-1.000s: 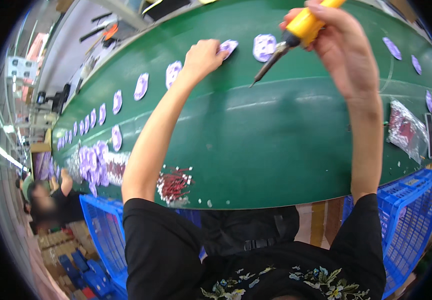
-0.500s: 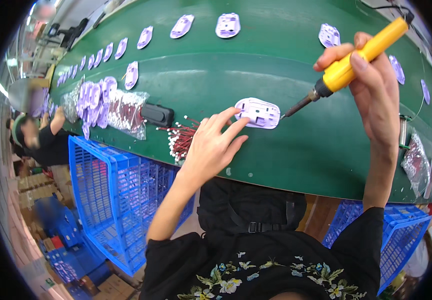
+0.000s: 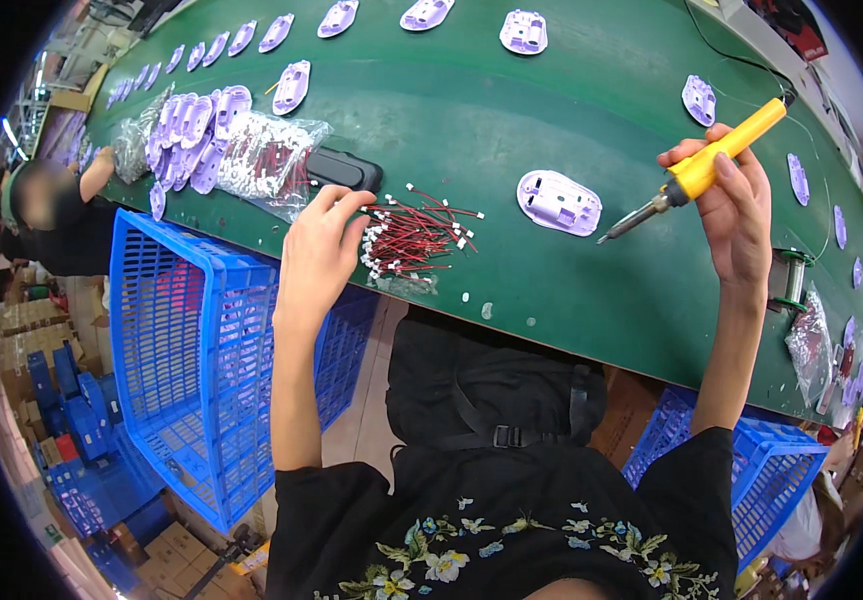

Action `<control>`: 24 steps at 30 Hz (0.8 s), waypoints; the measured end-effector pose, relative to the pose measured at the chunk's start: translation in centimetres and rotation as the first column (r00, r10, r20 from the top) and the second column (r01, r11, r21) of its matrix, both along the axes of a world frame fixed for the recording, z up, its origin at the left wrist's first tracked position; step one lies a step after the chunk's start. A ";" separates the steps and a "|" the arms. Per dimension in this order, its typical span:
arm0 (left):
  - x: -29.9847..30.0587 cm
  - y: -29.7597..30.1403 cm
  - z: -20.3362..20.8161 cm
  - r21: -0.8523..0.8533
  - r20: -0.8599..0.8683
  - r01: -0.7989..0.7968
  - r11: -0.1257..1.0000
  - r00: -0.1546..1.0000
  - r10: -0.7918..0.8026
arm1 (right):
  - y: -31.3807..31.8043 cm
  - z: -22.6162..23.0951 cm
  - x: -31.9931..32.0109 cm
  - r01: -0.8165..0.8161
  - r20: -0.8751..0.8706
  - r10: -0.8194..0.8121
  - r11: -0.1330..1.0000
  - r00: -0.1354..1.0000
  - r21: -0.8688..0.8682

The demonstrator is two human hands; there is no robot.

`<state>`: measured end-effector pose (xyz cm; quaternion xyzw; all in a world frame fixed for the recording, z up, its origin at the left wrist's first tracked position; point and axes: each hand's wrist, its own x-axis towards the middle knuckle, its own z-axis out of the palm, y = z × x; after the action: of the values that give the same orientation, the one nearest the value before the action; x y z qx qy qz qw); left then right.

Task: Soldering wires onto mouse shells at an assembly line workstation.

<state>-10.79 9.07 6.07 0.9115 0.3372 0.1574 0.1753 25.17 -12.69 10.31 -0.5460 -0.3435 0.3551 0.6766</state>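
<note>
My right hand (image 3: 737,215) grips the yellow handle of a soldering iron (image 3: 727,160). Its metal tip points down to the left, just off the lower right edge of a pale purple plastic shell (image 3: 559,203), rounded like half a computer mouse. The shell lies on the green bench, its moulded inside facing up. At the left end of a loose pile of short red and black wires with white connectors (image 3: 417,238) is my left hand (image 3: 320,250). Its thumb and fingers are bent but apart, with nothing visible between them.
A black case (image 3: 345,170), a clear bag of wires (image 3: 267,160) and stacked purple shells (image 3: 192,135) sit left. More shells line the far bench (image 3: 524,32). At right stands a solder spool (image 3: 795,278). Blue crates (image 3: 167,340) flank me; another person works far left.
My left hand has let go of the purple shell and moved left to the wire pile. My right hand still holds the soldering iron near the shell. The whole view has shifted.
</note>
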 end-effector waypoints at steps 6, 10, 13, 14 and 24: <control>0.5 1.3 -0.9 -0.027 -0.087 0.078 0.997 0.993 -0.080 | -1.6 -3.8 2.3 -0.013 -0.103 0.020 0.998 0.995 0.062; 0.6 1.3 -0.8 -0.047 -0.056 0.074 0.996 0.995 -0.077 | -1.6 -3.7 2.0 0.055 -0.081 -0.048 0.995 0.996 0.083; 3.6 0.7 1.1 -0.131 -0.008 0.136 0.982 0.990 -0.138 | -1.9 -3.8 2.0 0.070 -0.026 -0.068 0.995 0.997 0.067; 4.2 1.0 1.1 -0.163 -0.038 0.190 0.968 0.979 -0.199 | -2.0 -4.0 1.9 0.076 -0.034 -0.074 0.995 0.997 0.060; 4.5 1.7 1.4 -0.150 -0.286 0.309 0.939 0.896 -0.341 | -2.5 -5.0 1.9 0.075 -0.145 -0.057 0.990 0.988 0.123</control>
<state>-6.24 10.77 7.47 0.9582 0.2108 -0.0353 0.1902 27.02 -15.22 5.27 -0.4860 -0.2987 0.3472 0.7443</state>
